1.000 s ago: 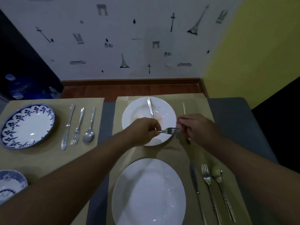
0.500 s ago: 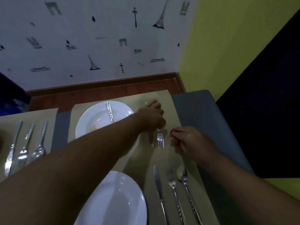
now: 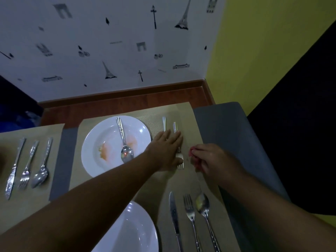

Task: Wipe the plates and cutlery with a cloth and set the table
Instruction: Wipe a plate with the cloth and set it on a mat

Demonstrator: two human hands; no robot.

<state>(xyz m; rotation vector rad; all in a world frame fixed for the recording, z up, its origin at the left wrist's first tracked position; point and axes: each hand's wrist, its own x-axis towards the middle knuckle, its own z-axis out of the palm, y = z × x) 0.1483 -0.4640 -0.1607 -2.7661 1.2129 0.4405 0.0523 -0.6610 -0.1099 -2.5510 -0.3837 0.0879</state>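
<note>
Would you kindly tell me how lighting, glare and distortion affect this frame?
Head view: dim, bluish light; small glare spots on the stained plate and the near plate; the wide-angle lens slants the wall corner and stretches both forearms; the left hand covers most of the fork; the red cloth in the right hand looks soft and mostly hidden.

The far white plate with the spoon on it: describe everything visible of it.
The far white plate is round, glossy and ceramic-looking, with a broad rim and a shallow well. It lies flat on the tan placemat, at its left side. Orange smears and a pale crumb-like bit soil the well. A metal spoon lies in it, bowl toward the camera, handle reaching the far rim. The left forearm crosses its near right edge; contact cannot be told.
</note>
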